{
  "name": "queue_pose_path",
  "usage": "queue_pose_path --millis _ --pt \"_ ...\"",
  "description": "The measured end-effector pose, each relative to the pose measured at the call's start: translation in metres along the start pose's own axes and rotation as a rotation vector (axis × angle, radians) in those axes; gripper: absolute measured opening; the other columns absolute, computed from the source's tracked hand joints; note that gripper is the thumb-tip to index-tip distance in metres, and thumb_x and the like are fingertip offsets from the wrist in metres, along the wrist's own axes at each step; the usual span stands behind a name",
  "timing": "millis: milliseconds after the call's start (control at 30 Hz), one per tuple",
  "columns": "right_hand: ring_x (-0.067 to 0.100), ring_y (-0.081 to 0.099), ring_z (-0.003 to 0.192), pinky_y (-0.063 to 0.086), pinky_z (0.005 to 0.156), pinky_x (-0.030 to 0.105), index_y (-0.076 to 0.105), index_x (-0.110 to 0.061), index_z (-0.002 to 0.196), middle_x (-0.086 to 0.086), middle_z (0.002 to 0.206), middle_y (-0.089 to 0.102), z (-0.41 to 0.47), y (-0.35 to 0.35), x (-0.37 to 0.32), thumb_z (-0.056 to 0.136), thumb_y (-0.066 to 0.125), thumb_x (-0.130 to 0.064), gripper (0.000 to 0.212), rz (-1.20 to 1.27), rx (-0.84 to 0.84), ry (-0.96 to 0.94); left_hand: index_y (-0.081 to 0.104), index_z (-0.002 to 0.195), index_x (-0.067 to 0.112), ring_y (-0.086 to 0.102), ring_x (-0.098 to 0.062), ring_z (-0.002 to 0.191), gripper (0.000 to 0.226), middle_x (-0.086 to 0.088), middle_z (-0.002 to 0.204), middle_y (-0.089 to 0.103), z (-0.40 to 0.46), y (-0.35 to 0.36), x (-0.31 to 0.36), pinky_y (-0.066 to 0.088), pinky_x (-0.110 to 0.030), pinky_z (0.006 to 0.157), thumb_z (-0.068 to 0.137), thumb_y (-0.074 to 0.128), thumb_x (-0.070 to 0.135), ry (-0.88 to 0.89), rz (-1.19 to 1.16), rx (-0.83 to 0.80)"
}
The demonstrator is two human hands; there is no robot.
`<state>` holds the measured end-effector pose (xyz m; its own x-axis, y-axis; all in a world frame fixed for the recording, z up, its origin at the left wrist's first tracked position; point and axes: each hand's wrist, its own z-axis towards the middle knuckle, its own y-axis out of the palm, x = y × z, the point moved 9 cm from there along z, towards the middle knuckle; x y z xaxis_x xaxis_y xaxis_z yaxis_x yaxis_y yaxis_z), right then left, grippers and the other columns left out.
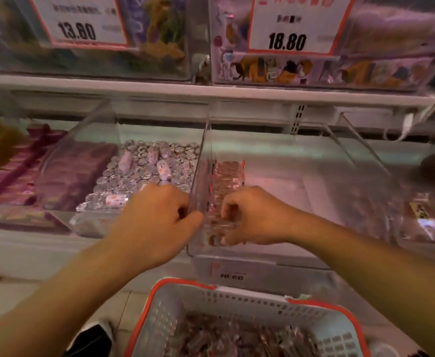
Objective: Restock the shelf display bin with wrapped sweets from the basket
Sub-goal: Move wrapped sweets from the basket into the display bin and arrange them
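The clear bin [275,191] lies open from above, its right half bare. The shelf edge [211,91] overhangs its back. Pink sweets [226,181] line its left wall, where both hands crowd. The basket [185,300] stands below its front edge.

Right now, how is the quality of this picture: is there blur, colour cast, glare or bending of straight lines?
Head view: pinkish cast all over; motion blur softens both hands, left and right, and the sweets in the clear bin; the bin walls reflect light, veiling their contents; wide-angle bending curves the shelf edge; the big price numbers stay readable, small print does not.
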<state>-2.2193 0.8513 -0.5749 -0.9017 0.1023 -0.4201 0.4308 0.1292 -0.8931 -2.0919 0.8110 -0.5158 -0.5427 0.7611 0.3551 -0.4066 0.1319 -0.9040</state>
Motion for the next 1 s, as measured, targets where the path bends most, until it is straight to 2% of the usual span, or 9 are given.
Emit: queue_pose_path --millis 67,133,300,433,667,767,833,900,1000 --pt "0.026 0.062 0.072 0.052 0.062 0.041 0.070 -0.009 0.079 0.010 0.078 0.068 0.009 0.002 0.000 0.063 0.084 -0.030 0.031 -0.088 0.020 0.007 0.052 0.052 0.008 0.050 -0.022 0.047 0.040 -0.007 0.045 0.048 0.001 0.002 0.002 0.039 -0.035 0.049 0.072 0.046 0.041 0.027 -0.003 -0.035" --pt "0.023 0.063 0.068 0.055 0.060 0.040 0.070 -0.015 0.079 0.004 0.075 0.068 0.012 0.001 -0.003 0.060 0.085 -0.034 0.031 -0.134 0.041 0.008 0.052 0.051 0.008 0.049 -0.022 0.046 0.040 -0.007 0.044 0.047 0.003 0.002 0.002 0.040 -0.036 0.050 0.072 0.047 0.042 0.041 -0.012 -0.048" --pt "0.020 0.058 0.072 0.051 0.060 0.033 0.063 -0.023 0.082 -0.001 0.085 0.063 0.009 -0.008 -0.021 0.062 0.086 -0.038 0.035 -0.217 0.099 -0.106 0.055 0.052 0.008 0.048 -0.021 0.045 0.041 -0.008 0.043 0.046 0.004 0.001 0.004 0.041 -0.037 0.052 0.071 0.048 0.042 0.057 -0.021 -0.046" --pt "0.016 0.055 0.071 0.052 0.061 0.038 0.060 -0.025 0.078 -0.007 0.081 0.057 0.008 -0.014 -0.021 0.058 0.087 -0.053 0.044 -0.239 0.058 -0.096 0.055 0.051 0.008 0.049 -0.023 0.046 0.039 -0.007 0.042 0.046 0.003 0.001 0.003 0.040 -0.035 0.050 0.071 0.050 0.041 0.046 -0.050 -0.025" --pt "0.011 0.056 0.072 0.051 0.063 0.035 0.064 -0.026 0.081 -0.011 0.079 0.059 0.003 -0.022 -0.022 0.062 0.089 -0.042 0.036 -0.140 0.059 -0.038 0.052 0.057 0.017 0.048 -0.012 0.046 0.030 0.003 0.045 0.049 -0.001 -0.008 0.003 0.043 -0.033 0.050 0.069 0.052 0.045 -0.023 -0.073 0.099" --pt "0.005 0.056 0.078 0.045 0.066 0.025 0.066 -0.028 0.086 -0.015 0.080 0.058 -0.016 -0.048 -0.027 0.075 0.082 -0.039 0.022 -0.103 0.203 -0.035 0.039 0.060 0.020 0.037 -0.011 0.044 0.033 0.007 0.044 0.037 -0.010 -0.025 0.014 0.031 -0.024 0.045 0.077 0.061 0.037 0.039 -0.255 0.213" --pt "-0.002 0.054 0.067 0.035 0.059 0.014 0.069 -0.029 0.080 -0.018 0.067 0.055 -0.050 -0.068 -0.033 0.082 0.076 -0.035 0.010 -0.018 0.363 -0.082 0.036 0.058 0.015 0.029 -0.007 0.045 0.035 0.009 0.047 0.028 -0.023 -0.039 0.026 0.023 -0.018 0.044 0.079 0.062 0.025 0.144 -0.388 0.267" --pt "-0.007 0.053 0.057 0.035 0.052 0.007 0.074 -0.028 0.077 -0.022 0.054 0.053 -0.092 -0.062 -0.035 0.083 0.075 -0.033 0.008 0.142 0.342 -0.120 0.034 0.052 0.012 0.025 -0.005 0.044 0.032 0.006 0.046 0.025 -0.039 -0.035 0.040 0.021 -0.016 0.044 0.073 0.058 0.017 0.270 -0.459 0.176" --pt "-0.007 0.057 0.057 0.043 0.057 0.009 0.077 -0.027 0.088 -0.025 0.060 0.062 -0.124 0.031 -0.021 0.085 0.067 -0.034 0.012 0.186 -0.093 -0.042 0.039 0.051 0.012 0.037 -0.011 0.041 0.026 -0.002 0.044 0.036 -0.069 0.042 0.062 0.032 -0.026 0.043 0.066 0.053 0.028 0.377 -0.283 -0.289"
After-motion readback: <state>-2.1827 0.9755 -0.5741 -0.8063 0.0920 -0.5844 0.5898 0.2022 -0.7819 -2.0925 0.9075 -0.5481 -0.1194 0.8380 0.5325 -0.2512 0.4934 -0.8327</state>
